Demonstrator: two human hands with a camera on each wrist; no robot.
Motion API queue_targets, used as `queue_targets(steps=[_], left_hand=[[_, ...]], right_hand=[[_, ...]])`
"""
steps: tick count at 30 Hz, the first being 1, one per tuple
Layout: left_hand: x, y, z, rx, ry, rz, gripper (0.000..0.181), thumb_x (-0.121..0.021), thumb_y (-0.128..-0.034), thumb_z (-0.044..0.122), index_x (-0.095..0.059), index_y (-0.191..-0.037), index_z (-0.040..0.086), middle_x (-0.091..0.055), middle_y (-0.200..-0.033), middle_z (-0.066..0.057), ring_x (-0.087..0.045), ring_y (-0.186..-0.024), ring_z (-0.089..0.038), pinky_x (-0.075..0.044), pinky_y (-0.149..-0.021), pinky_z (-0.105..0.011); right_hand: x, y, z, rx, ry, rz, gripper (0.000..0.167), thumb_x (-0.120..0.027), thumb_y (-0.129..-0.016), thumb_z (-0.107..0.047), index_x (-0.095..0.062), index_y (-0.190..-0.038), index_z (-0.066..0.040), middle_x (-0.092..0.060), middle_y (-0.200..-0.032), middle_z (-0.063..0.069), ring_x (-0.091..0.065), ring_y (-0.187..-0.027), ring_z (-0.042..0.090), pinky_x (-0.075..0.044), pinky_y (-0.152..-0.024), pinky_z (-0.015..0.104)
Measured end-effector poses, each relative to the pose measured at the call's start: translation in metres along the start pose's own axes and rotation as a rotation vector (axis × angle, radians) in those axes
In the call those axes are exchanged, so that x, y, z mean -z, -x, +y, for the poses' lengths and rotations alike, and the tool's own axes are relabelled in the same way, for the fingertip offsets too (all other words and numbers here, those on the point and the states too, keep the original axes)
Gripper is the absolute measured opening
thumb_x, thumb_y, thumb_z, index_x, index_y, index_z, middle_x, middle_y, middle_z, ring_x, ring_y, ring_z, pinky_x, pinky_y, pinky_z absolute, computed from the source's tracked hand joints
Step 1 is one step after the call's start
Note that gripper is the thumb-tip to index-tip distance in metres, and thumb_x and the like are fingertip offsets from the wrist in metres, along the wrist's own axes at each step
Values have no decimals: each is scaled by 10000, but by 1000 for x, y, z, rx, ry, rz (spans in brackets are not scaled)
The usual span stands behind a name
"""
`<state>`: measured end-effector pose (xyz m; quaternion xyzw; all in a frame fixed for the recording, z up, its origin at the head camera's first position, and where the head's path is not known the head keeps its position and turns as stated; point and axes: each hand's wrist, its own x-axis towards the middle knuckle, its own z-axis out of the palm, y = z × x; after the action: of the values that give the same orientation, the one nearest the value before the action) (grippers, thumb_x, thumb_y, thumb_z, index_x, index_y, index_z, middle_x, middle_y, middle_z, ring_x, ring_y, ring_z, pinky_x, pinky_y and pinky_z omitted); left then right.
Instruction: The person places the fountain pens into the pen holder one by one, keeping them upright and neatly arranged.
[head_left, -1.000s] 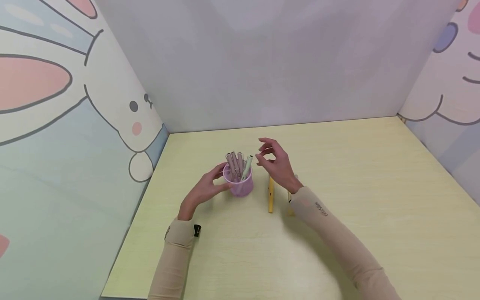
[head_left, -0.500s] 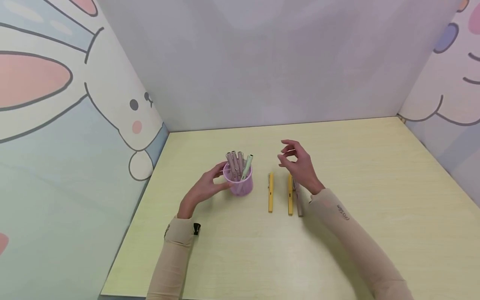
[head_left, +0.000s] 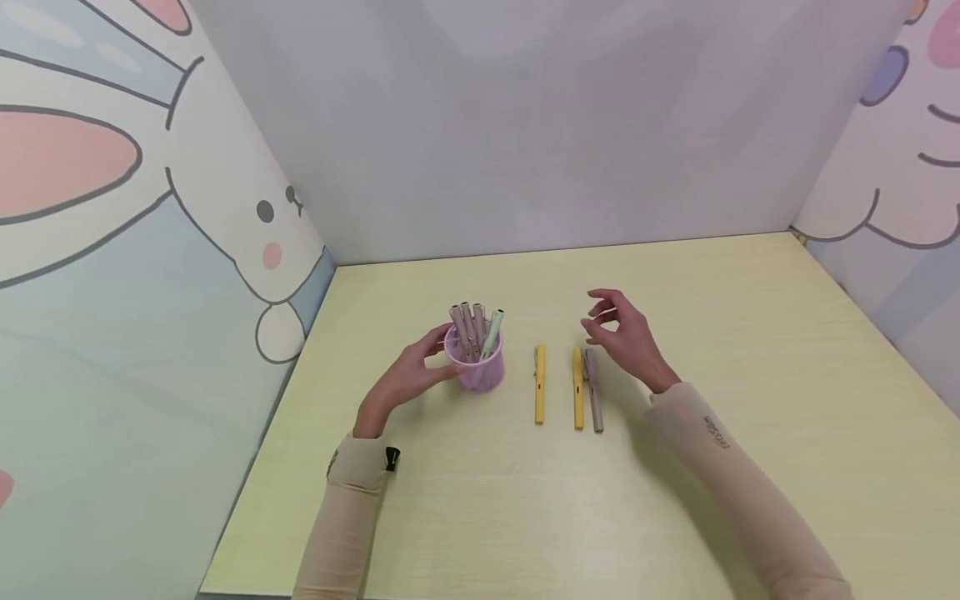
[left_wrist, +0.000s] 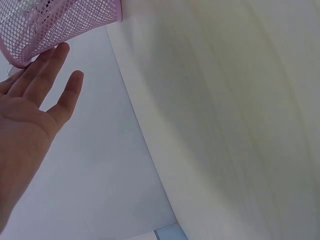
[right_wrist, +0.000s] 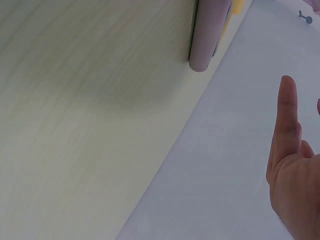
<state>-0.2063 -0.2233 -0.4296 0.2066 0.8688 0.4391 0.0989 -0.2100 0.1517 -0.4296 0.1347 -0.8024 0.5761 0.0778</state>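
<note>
A pink mesh pen cup (head_left: 483, 377) stands on the table with several greyish-mauve pens (head_left: 464, 332) and one pale green pen (head_left: 491, 335) leaning in it. My left hand (head_left: 405, 377) holds the cup from its left side, thumb in front and fingers behind; in the left wrist view the fingers (left_wrist: 47, 72) touch the mesh. Raised above the table, my right hand (head_left: 628, 340) has loosely bent fingers and nothing in them. Just left of it lie a mauve pen (head_left: 595, 396) and a yellow pen (head_left: 578, 392), side by side. Another yellow pen (head_left: 540, 387) lies nearer the cup.
The pale wood-grain table (head_left: 480, 517) meets a plain grey wall (head_left: 555, 142) at the back. Side walls with cartoon drawings (head_left: 247, 208) stand left and right. A small black piece (head_left: 392, 458) shows at the left sleeve cuff.
My right hand has moved away from the cup to the right, beyond the pens on the table, uncovering the mauve and right yellow pens. The left hand stays at the cup.
</note>
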Motion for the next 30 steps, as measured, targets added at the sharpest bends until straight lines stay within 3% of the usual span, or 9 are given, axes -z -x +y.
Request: queue_targets(steps=[10, 16, 30], left_hand=[[0, 1, 0, -5, 1, -2, 782, -738, -969, 314, -345, -1610, 101, -456, -1574, -144, -473, -1401, -382, -387, -1120, -595], [0, 1, 1, -9, 8, 0, 781, -735, -969, 318, -347, -1609, 93, -458, -1570, -155, -471, -1400, -392, -389, -1114, -606], [1, 2, 3, -8, 3, -1, 774, -735, -971, 310, -350, -1607, 94, -461, -1566, -161, -470, -1399, -403, -385, -1120, -602]], right_hand=[[14, 8, 19, -164, 30, -86, 522, -650, -1013, -68, -427, -1466, 66, -525, -1143, 233, -577, -1030, 345, -630, -723, 422], [19, 14, 21, -251, -37, -120, 566, -651, -1015, -67, -385, -1492, 83, -504, -1168, 247, -570, -1035, 415, -630, -721, 436], [25, 27, 28, -352, -64, -213, 571, -646, -1011, -69, -372, -1480, 106, -538, -1130, 245, -619, -982, 339, -632, -719, 431]])
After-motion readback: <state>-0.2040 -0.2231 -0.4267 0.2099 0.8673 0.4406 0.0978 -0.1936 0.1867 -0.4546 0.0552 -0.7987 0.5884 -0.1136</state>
